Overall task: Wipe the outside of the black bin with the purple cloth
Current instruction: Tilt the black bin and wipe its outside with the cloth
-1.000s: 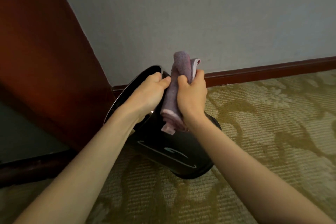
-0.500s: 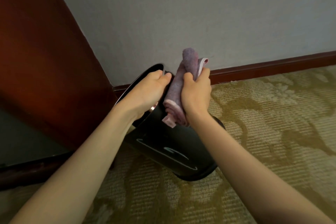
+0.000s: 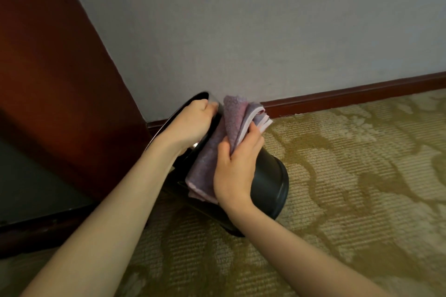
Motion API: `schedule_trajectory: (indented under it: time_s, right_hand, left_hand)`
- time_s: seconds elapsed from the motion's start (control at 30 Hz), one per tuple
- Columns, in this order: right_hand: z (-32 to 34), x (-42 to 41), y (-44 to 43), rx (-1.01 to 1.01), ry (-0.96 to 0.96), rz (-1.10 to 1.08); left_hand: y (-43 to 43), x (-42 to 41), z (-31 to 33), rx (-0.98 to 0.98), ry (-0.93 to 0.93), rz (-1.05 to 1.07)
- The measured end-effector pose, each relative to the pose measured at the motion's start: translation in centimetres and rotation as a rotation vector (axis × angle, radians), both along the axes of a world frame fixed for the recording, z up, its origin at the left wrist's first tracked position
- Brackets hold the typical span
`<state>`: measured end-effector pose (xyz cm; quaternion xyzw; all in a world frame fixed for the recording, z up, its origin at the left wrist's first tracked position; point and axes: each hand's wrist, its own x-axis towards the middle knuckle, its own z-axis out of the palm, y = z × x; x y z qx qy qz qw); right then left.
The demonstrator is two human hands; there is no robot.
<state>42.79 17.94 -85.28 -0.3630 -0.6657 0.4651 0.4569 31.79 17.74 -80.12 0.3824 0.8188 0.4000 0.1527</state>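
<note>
The right hand [image 3: 235, 169] has its thumb and fingers curled round the folded purple cloth [image 3: 207, 161], pinching the bunched upper folds and pressing the flat lower part against the side of the black bin [image 3: 269, 183]. The left hand [image 3: 190, 123] grips the bin's rim at the far left, fingers hooked over the edge.

The bin is tipped over on the carpet [image 3: 350, 188] close to the wall [image 3: 265, 31]. Its long axis runs from the mouth at the far left to the base at the near right. The cloth covers the upper wall beside the rim, so the unwiped stretch in view lies to the right of the right hand, towards the base. That hand is the nearer of the 2 to it, and a stroke along the axis looks like the natural next move.

The left fingertips are hidden inside the rim. The underside and far side of the bin cannot be seen, and the forearms cover its near wall. Whether the base touches the carpet is hard to make out.
</note>
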Motion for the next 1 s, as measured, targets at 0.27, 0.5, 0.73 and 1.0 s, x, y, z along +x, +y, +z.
schedule_trajectory:
  time_s: [0.27,0.5,0.73,1.0]
  right_hand:
    - [0.9,0.0,5.0,-0.047,-0.112,0.012]
    - [-0.8,0.0,8.9,-0.175,-0.269,0.023]
    - [-7.0,6.3,10.7,-0.273,-0.522,-0.088]
    - [-6.3,5.5,9.8,-0.443,-0.415,-0.234]
  left_hand:
    - [-0.5,0.8,-0.2,-0.021,0.060,-0.045]
    - [-1.2,-0.3,-0.1,-0.021,-0.033,-0.055]
    - [-2.9,-2.0,0.1,-0.077,-0.050,-0.005]
    - [-1.8,-0.4,0.1,-0.044,0.058,-0.010]
